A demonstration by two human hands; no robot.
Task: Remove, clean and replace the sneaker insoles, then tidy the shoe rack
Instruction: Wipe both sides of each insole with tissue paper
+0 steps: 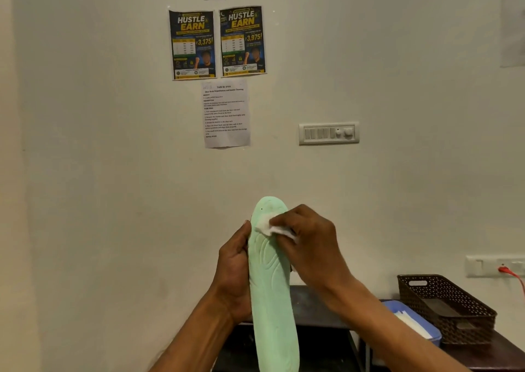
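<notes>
A mint-green insole [272, 292] stands upright in front of me, toe end up, grooved side facing me. My left hand [234, 272] grips its left edge around the middle. My right hand [306, 244] presses a white wipe [271, 226] against the upper part of the insole, just below the toe. The insole's lower end runs out of the frame at the bottom. No sneaker or shoe rack is visible.
A dark table top [312, 300] lies behind my hands. To the right stand a brown woven basket [446, 309] and a blue tub [412, 323] holding white wipes. The wall carries posters, a task sheet, a switch panel [329, 133] and a socket with a red plug [504, 271].
</notes>
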